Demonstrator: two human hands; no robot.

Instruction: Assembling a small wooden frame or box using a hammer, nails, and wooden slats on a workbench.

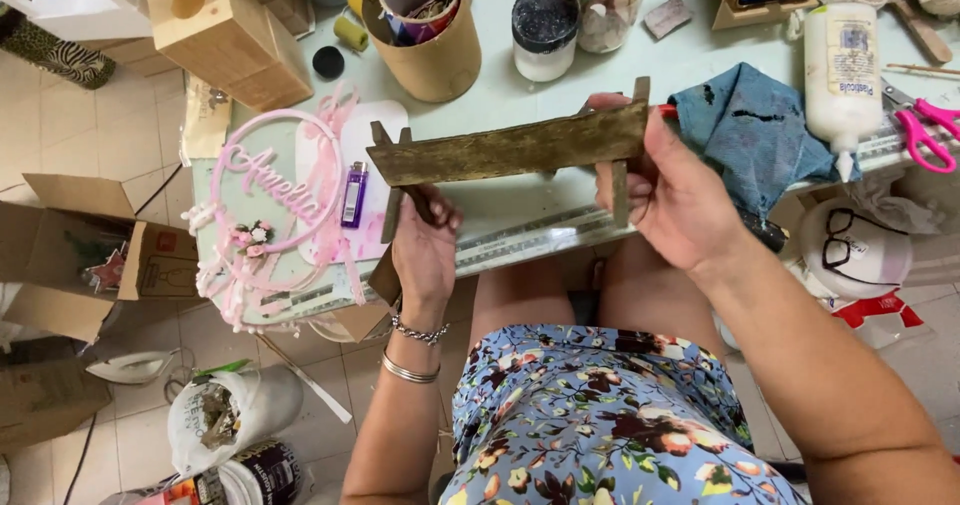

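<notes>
at the bottom of the frame sits a lap in a blue floral dress (600, 415), and just above it the left hand (425, 255) closes round the left leg of a small wooden bench (510, 147) painted a worn, dark gold; the right hand (670, 200) is clamped on the right leg and end of the same piece — both grips firm, fingers wrapped, nothing loose; the bench hangs level in the centre of the frame, lifted just over the near edge of the pale green table (520, 215); to handle it well i'd judge the hands should keep to the legs and stay off the painted top, turning it slowly; beyond, on the table, a pink hoop sign (275, 200) with a lighter (353, 193) beside it at centre left, a crumpled blue cloth (750, 130) at right, a white glue bottle (843, 75) and pink scissors (925, 130) at upper right, a cardboard tube (425, 35) of odds at top centre; tiled floor (60, 135) with cardboard boxes (80, 255) at left.
</notes>
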